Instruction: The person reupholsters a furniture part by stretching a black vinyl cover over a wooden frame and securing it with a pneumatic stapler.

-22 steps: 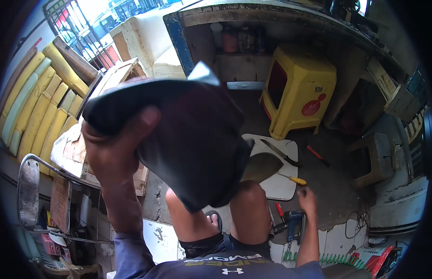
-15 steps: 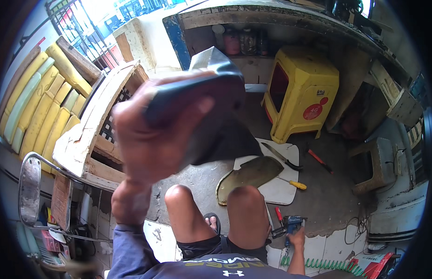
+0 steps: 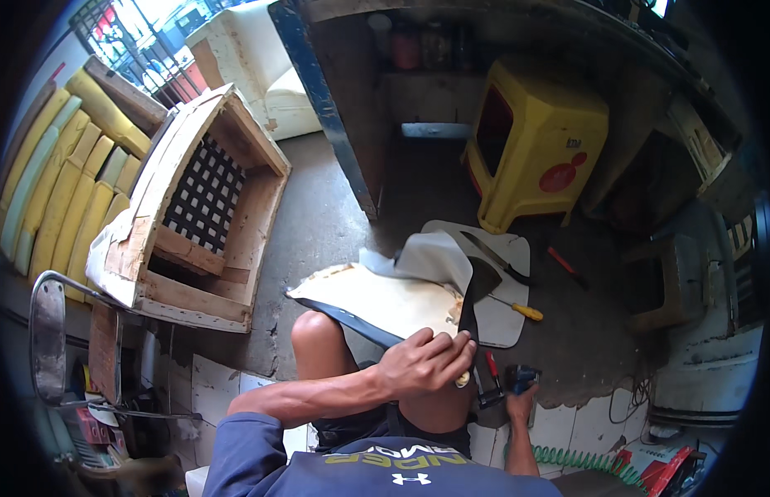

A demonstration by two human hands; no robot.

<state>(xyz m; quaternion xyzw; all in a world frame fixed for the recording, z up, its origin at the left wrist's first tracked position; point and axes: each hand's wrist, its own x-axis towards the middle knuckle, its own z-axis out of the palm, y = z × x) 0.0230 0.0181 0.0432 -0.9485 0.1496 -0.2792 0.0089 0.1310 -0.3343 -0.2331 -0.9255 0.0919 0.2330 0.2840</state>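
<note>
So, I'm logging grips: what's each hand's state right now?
Left hand: closed on the cream panel, at its edge.
Right hand: closed, holding the blue tool.

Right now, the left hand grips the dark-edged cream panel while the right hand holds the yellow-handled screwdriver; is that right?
No: the head view shows the right hand holding a blue handheld tool, not the yellow-handled screwdriver. The left hand does grip the panel.

Navy shirt (image 3: pixel 343 480), short sleeves (image 3: pixel 256 443), white emblem (image 3: pixel 410 479), dark shorts (image 3: pixel 439 445)
</note>
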